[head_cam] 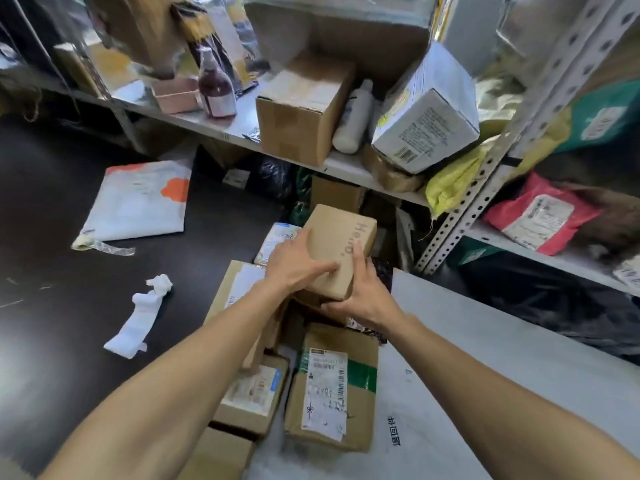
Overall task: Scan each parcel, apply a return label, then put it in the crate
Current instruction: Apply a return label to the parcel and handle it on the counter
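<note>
metal shelving (460, 216), 12 to 3 o'clock, stacked with goods: brown carton (298, 116), white printed box (426, 123) tilted beside it, white bottle (353, 119) lying between the two, dark bottle (216, 91) upright at 11 o'clock, red mailer (540, 216) on a lower shelf at 3 o'clock
dark floor (52, 323), 9 o'clock; on it a white mailer with orange patches (138, 202) and a crumpled white paper strip (138, 320)
grey sack (485, 375), 4 to 5 o'clock, printed characters near its edge
heap of cardboard parcels at centre and 6 o'clock, among them a labelled box with green tape (332, 386) lying flat
plain brown parcel (337, 251), centre, tilted, atop the heap, lettering on one side
left hand (294, 261), fingers curled over the parcel's near left face, gripping
right hand (367, 296), fingers wrapped on the parcel's near right corner, gripping
</note>
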The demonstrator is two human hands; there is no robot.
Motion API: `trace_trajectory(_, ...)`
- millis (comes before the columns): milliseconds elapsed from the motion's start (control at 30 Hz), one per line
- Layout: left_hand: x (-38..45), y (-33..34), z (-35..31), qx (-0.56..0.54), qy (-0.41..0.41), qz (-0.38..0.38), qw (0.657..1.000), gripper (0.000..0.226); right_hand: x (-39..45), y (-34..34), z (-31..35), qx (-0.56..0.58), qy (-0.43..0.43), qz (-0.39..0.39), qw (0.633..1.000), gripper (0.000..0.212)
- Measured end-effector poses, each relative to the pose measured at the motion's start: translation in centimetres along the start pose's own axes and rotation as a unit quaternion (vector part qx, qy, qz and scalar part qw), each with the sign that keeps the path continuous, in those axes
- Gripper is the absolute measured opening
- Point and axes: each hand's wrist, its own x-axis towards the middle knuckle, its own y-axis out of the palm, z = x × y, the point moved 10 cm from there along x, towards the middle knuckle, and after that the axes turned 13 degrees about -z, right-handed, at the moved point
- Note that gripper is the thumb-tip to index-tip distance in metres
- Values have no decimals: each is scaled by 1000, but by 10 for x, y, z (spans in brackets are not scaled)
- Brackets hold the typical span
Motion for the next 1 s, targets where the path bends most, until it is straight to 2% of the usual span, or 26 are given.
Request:
trace_trajectory(133, -4, 1, -13, -76, 10, -3, 997, 105, -4, -18, 1, 48, -16, -48, 998, 137)
trace_trajectory(300, -36, -2, -34, -105, -2, -24, 994, 117, -27, -50, -2, 49, -54, -66, 995, 136)
trace_trajectory(400, -71, 15, -51, -125, -21, 5, 992, 115, -58, -73, -14, 61, -55, -80, 993, 137)
trace_trajectory(533, -137, 54, -84, -214, -74, 50, 973, 111, -125, -97, -48, 61, -51, -78, 994, 135)
trace_trajectory(667, -216, 103, -124, -212, -109, 75, 968, 139, -202, -129, -99, 55, -55, -90, 993, 132)
trace_trajectory(733, -252, 130, -144, -213, -116, 91, 966, 143, -236, -147, -122, 24, -61, -100, 993, 131)
trace_trajectory(800, -286, 158, -164, -265, -138, 120, 947, 145, -267, -164, -139, -17, -73, -108, 991, 125)
trace_trajectory(867, -314, 187, -179, -333, -190, 166, 908, 138, -294, -184, -155, -52, -86, -116, 988, 113)
trace_trajectory(900, -330, 201, -183, -356, -224, 194, 887, 126, -306, -193, -165, -53, -93, -122, 987, 106)
trace_trajectory(933, -348, 211, -188, -370, -252, 225, 866, 109, -317, -203, -178, -34, -91, -136, 986, 100)
trace_trajectory(1000, -379, 227, -203, -404, -279, 272, 827, 71, -337, -224, -219, 58, -26, -182, 981, 97)
